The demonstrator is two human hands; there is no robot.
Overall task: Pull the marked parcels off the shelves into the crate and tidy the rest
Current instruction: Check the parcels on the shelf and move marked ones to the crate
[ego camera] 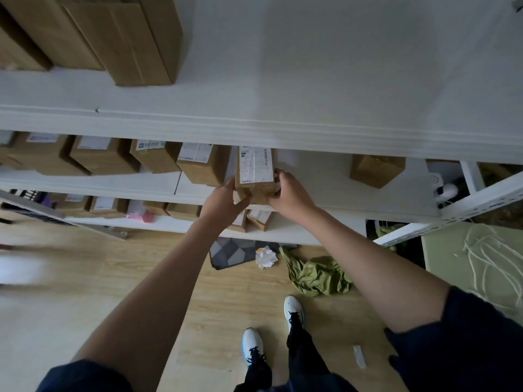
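Both hands are on one parcel at the front edge of the middle shelf (325,176). The left hand (223,200) grips the labelled parcel (256,176) on its left side, fingers curled round the lower corner. The right hand (288,190) holds the right side, its fingers wrapped over the near edge, clamped on the cardboard. The parcel is brown, with a long white label (254,166) facing up, and it sits at the shelf lip, partly over the edge.

Just left of that parcel stands another brown box (202,164) with a white label, touching or nearly touching it; I cannot tell which. Further left of the held parcel runs a row of labelled boxes (104,157) along the same shelf. Well to the right of it, a small plain box (376,169) stands alone.

Above the held parcel, the upper shelf (311,80) carries long cardboard boxes (127,41) at its far left end. Below the parcel, the lower shelf (175,223) holds more small boxes (182,210) and a pink item (140,215).

On the wooden floor (141,278) beneath the held parcel lie a grey patterned mat (232,251), a crumpled white paper (264,257) and a heap of green cloth (317,275). The person's white shoes (294,308) stand nearest the camera, below the cloth.
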